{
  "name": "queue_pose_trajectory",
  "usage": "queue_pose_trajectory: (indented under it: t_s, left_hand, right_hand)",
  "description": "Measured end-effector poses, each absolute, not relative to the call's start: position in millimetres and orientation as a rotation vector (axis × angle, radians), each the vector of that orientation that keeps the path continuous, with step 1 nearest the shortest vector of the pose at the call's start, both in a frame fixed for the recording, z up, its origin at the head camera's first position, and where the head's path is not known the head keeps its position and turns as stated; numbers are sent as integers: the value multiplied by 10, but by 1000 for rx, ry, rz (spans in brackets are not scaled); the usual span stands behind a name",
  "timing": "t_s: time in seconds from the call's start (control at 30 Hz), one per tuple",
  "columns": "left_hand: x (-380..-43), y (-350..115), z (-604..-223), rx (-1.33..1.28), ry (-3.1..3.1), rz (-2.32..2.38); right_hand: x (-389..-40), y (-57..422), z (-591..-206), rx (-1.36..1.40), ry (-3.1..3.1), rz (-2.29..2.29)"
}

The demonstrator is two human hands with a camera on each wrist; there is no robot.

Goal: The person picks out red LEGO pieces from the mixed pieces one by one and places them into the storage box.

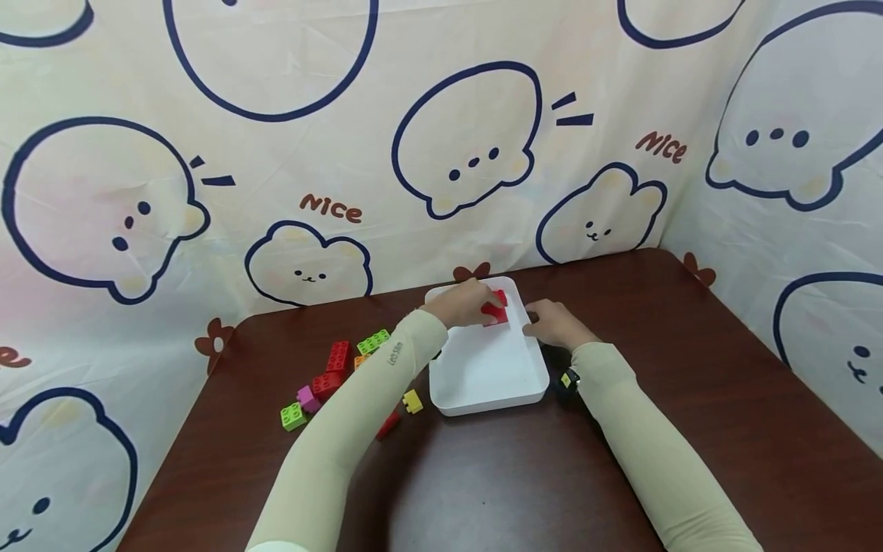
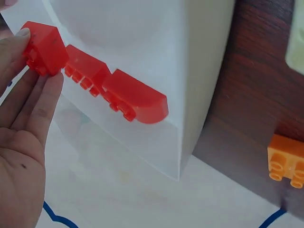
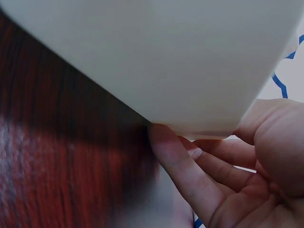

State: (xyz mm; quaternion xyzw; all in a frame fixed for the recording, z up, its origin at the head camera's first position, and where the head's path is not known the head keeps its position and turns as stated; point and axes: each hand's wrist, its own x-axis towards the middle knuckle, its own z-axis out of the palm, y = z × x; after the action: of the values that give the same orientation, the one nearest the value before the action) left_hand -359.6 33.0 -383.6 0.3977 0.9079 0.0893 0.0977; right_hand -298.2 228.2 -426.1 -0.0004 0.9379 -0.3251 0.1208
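My left hand (image 1: 457, 305) reaches over the far end of a white tray (image 1: 490, 377). Between thumb and fingertips it pinches a red building brick (image 2: 46, 42), studs turned sideways in the left wrist view. Two more red bricks lie in line along the tray's wall: a block with studs (image 2: 89, 70) close to the held one, and a rounded-end brick (image 2: 140, 97) beyond it. At the tray's right side, my right hand (image 1: 557, 326) grips the wall, a finger along its lower edge and the thumb against it in the right wrist view.
Left of the tray lie loose bricks: red ones (image 1: 338, 356), green ones (image 1: 293, 416), a magenta one (image 1: 308, 399), an orange one (image 2: 287, 159) and a yellow one (image 1: 412, 402). A patterned cloth (image 1: 441, 253) stands behind the brown table (image 1: 483, 491).
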Motion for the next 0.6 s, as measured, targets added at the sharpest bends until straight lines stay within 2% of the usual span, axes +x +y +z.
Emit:
queue_pose_trajectory:
  t_s: [0.6]
  left_hand:
    - [-3648,495,-3873,1178,2679,202]
  right_hand:
    - [-2962,2270,-4253,-11,2732,-979]
